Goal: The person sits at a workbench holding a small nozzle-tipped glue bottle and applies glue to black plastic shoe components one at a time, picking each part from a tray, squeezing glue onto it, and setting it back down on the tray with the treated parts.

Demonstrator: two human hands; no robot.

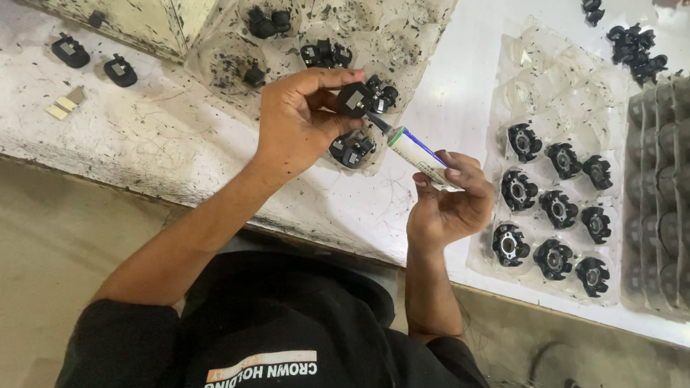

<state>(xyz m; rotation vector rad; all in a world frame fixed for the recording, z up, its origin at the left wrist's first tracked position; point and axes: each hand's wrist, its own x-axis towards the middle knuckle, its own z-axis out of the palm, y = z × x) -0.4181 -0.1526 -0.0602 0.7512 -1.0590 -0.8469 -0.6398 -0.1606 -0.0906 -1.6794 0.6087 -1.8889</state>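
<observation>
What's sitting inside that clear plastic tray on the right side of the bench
The clear plastic tray holds nine round black parts with pale centres, one per pocket in three rows. Its far pockets look empty. The undersides of the parts are hidden.

Small black part and glue tube, held above the bench

A small black plastic part (354, 98) is pinched in the left hand (299, 122); a white tube (419, 157) with a blue stripe is gripped in the right hand (450, 205), tilted, its dark nozzle touching the part.
</observation>
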